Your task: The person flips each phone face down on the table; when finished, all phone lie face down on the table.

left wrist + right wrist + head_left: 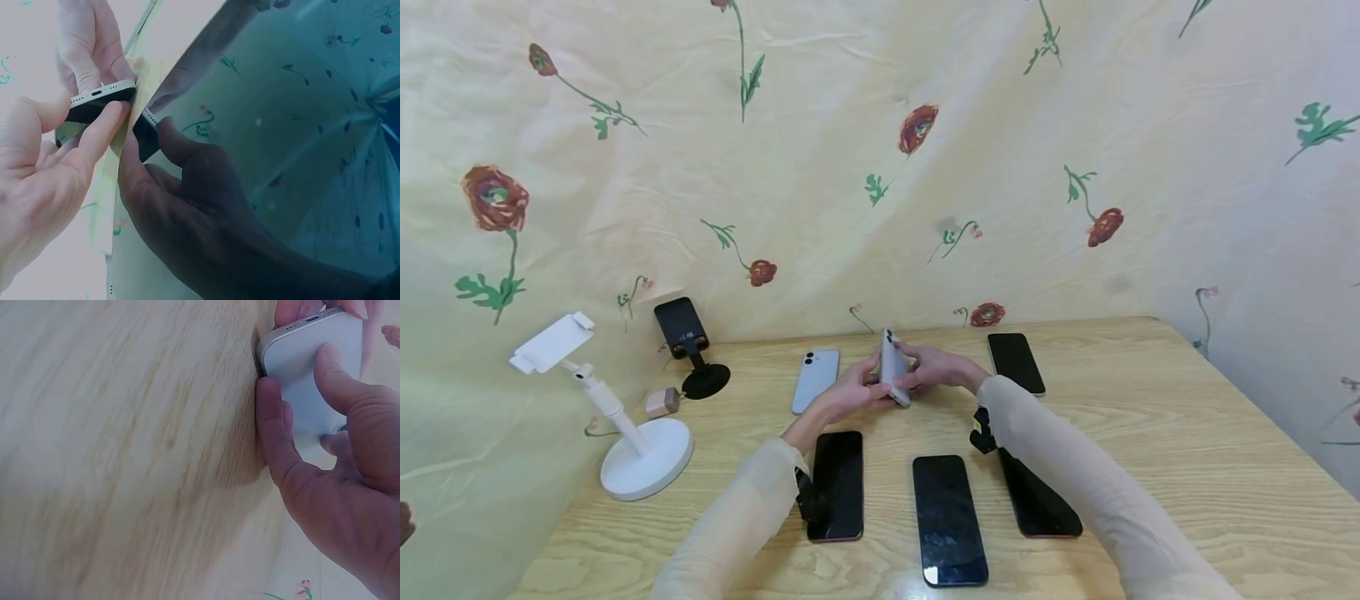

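Observation:
A white phone (893, 367) stands on its long edge on the wooden table (1150, 417), held between both hands. My left hand (868, 385) pinches it from the left and my right hand (917, 375) from the right. In the left wrist view my left hand (81, 115) has thumb and forefinger on the phone's bottom end (103, 92), where the port shows. In the right wrist view my right hand (294, 375) lays its thumb on the phone's pale back (312, 356) and curls its fingers round the edge by the table.
A pale blue phone (814, 379) lies face down at the left, a black phone (1015, 362) at the right. Three black phones (948, 518) lie in a row in front. A white phone stand (643, 454) and a black stand (688, 342) are at the left.

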{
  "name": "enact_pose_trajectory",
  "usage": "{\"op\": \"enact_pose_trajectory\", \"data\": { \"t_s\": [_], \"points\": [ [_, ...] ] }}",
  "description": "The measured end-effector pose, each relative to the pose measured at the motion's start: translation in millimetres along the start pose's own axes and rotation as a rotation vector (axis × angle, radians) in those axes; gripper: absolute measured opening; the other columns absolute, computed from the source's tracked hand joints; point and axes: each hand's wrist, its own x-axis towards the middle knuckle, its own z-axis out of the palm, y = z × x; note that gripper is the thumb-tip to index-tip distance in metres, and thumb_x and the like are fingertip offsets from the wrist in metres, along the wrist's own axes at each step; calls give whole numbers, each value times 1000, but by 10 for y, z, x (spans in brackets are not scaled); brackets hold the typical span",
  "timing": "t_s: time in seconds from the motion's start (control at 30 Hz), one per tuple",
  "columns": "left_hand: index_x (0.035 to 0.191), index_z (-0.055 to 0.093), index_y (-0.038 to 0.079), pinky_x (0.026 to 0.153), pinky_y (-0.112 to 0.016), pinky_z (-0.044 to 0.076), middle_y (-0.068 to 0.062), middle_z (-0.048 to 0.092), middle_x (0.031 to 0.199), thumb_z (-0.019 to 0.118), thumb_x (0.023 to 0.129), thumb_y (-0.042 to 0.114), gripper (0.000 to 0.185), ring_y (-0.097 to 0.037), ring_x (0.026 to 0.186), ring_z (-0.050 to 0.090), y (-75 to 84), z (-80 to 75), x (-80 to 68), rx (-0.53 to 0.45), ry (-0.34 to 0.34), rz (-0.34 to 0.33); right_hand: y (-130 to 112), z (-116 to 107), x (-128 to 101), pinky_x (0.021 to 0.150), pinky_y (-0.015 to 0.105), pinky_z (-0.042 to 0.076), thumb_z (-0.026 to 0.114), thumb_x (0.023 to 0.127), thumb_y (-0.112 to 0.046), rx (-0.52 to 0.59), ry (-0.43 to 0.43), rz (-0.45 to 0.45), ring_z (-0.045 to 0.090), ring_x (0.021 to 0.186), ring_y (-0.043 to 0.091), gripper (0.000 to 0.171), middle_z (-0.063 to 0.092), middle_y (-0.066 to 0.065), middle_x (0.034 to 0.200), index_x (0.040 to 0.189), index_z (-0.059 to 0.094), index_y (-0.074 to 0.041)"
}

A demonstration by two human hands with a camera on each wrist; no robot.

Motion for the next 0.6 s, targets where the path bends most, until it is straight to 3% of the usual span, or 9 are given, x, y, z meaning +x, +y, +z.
{"op": "enact_pose_trajectory", "data": {
  "t_s": [0.27, 0.6],
  "points": [
    [160, -2, 4, 98, -44, 47, -38, 29, 150, 44, 102, -10, 75, -46, 133, 42, -3, 5, -16, -28, 12, -12, 1, 6, 11, 77, 38, 57, 70, 95, -8, -50, 23, 9, 66, 91, 28, 91, 59, 24, 112, 161, 8, -5],
    [160, -1, 5, 95, -42, 50, -34, 34, 150, 54, 97, -11, 85, -42, 130, 47, -36, 15, -18, 63, 50, -8, -20, 30, 16, 74, 36, 57, 74, 92, -10, -107, 41, 26, 66, 87, 27, 92, 62, 22, 107, 160, 12, -1]
  ]
}}
